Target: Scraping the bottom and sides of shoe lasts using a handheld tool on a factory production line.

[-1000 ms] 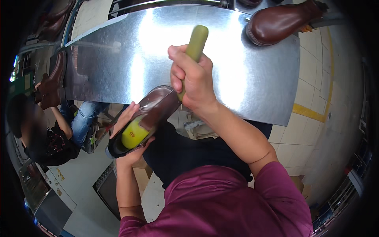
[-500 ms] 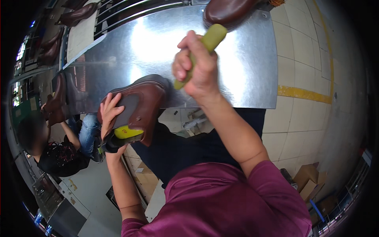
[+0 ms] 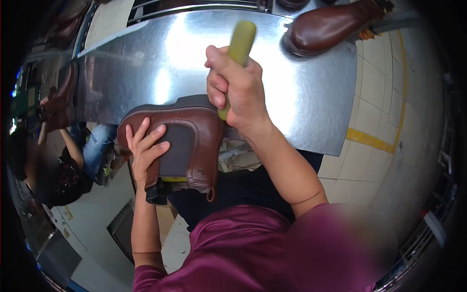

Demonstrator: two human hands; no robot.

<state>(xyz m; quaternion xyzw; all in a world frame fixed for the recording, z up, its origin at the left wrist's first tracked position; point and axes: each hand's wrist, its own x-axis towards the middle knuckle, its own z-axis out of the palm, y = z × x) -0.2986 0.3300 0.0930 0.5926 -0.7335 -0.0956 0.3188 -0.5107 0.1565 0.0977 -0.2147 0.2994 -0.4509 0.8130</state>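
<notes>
My left hand (image 3: 147, 150) grips a brown leather Chelsea boot (image 3: 205, 141), its fingers laid over the toe side and the dark elastic panel (image 3: 176, 148). The boot lies on its side with the sole turned toward the table and the open top toward me. In its opening a bit of yellow lining shows. My right hand (image 3: 237, 87) is closed around a yellow-green bar (image 3: 242, 43) that stands upright in the fist. The bar's lower end is right beside the boot's heel; whether it touches, I cannot tell.
The shiny metal table (image 3: 311, 107) lies ahead of me. Another brown boot (image 3: 323, 29) is on its far right corner. At the left a person (image 3: 58, 165) holds a brown boot (image 3: 63, 100). A metal rack (image 3: 194, 7) runs along the far edge.
The boot has turned, hiding most of its yellow lining, and moved slightly right. My right hand has lowered the bar toward the heel and tipped it more upright. My view has shifted.
</notes>
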